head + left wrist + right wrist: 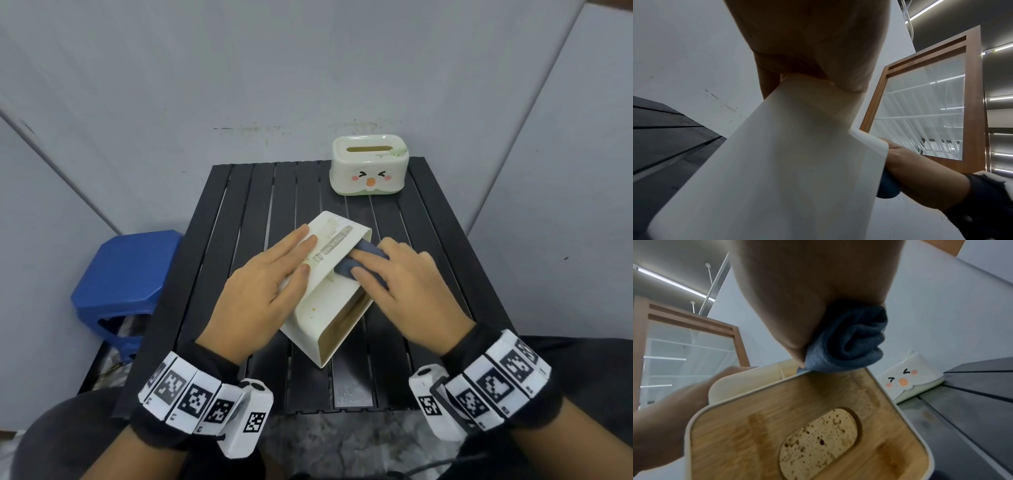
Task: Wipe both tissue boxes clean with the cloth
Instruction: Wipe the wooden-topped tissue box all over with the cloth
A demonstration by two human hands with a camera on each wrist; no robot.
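Note:
A white tissue box (322, 308) with a wooden lid (797, 410) lies tipped on its side in the middle of the black slatted table (239, 205). My left hand (294, 250) rests flat on its upper face, fingers straight, thumb on the near face. My right hand (373, 270) holds a bunched blue-grey cloth (344, 270) and presses it against the box's right side by the lid's edge. The cloth (849, 340) is wadded under my right hand's fingers. The second tissue box (368, 168), cream with a cartoon face, stands upright at the table's back right.
A blue plastic stool (130, 270) stands left of the table, lower than its top. Grey walls close in behind and on both sides. Bare table slats lie to the left of the box and along the near edge.

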